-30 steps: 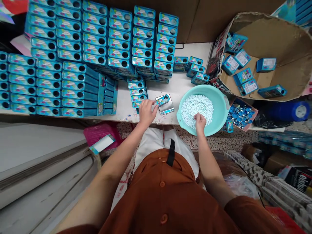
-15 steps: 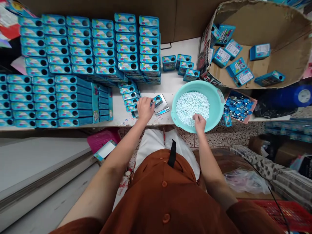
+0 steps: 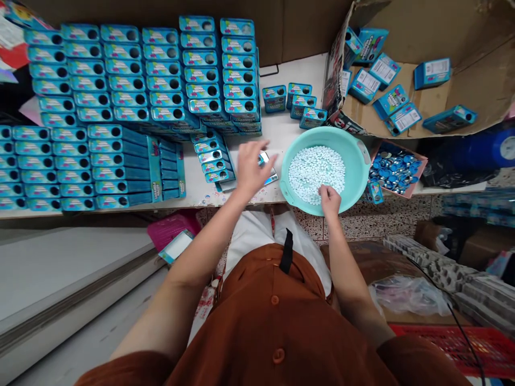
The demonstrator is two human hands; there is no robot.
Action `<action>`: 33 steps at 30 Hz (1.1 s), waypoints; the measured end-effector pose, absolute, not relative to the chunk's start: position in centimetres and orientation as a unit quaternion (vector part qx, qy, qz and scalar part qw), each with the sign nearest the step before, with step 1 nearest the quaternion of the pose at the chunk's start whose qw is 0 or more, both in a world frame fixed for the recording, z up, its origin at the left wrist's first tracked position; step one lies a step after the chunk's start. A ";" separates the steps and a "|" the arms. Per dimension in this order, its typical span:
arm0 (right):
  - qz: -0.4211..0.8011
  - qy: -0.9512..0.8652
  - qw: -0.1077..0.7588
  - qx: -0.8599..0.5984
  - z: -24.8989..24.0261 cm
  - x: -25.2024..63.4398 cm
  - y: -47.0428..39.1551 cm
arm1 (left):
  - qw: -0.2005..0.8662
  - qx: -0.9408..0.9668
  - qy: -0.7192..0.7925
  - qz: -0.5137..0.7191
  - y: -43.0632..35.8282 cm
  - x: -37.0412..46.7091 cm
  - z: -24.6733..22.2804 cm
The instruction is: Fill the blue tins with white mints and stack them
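Observation:
My left hand [image 3: 253, 167], slightly smeared by motion, is over a small digital scale [image 3: 272, 177] with thumb and fingers apart. It hides much of the scale, and I see nothing held in it. Just left of it stands a short row of blue tins [image 3: 215, 165] with round holes in their tops. My right hand [image 3: 330, 202] is closed at the near side of a turquoise basin [image 3: 357, 185], its fingertips pinched by the small white pellets [image 3: 317, 169] inside. Whatever those fingers hold is hidden.
Stacked blue tins [image 3: 120, 86] fill the table's left side. Several tins [image 3: 274, 99] stand behind the basin. A cardboard box [image 3: 406, 53] with loose tins is at the back right, beside a pink tray [image 3: 418, 170] of round blue and silver caps.
My left hand has let go of the blue tin at the scale, lifted a little and spread its fingers. My right hand stays pinched in the basin. The view has shifted slightly.

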State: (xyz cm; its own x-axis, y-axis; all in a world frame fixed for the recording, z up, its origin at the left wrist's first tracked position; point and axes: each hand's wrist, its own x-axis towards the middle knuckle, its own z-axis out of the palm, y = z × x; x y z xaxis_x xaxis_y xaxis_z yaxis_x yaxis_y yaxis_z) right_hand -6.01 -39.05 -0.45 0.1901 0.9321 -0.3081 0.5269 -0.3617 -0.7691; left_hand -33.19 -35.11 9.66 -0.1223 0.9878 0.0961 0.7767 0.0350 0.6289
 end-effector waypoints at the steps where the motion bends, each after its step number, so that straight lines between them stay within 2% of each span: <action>1: 0.386 -0.509 0.258 -0.725 -0.5 -5.8 -39.2 | 0.174 0.616 0.716 0.280 -35.3 -34.5 9.4; 7: 0.367 -0.567 0.231 -0.700 -0.1 -5.3 -39.9 | 0.137 0.579 0.763 0.252 -38.4 -40.1 7.4; 16: 0.380 -0.595 0.189 -0.682 -0.3 -5.4 -39.5 | 0.163 0.564 0.778 0.223 -41.6 -39.4 5.3; 27: 0.366 -0.608 0.175 -0.682 0.0 -5.8 -39.6 | 0.149 0.562 0.783 0.220 -41.0 -39.2 3.7; 33: 0.362 -0.612 0.167 -0.683 0.1 -6.4 -39.8 | 0.169 0.566 0.780 0.206 -38.5 -37.8 0.5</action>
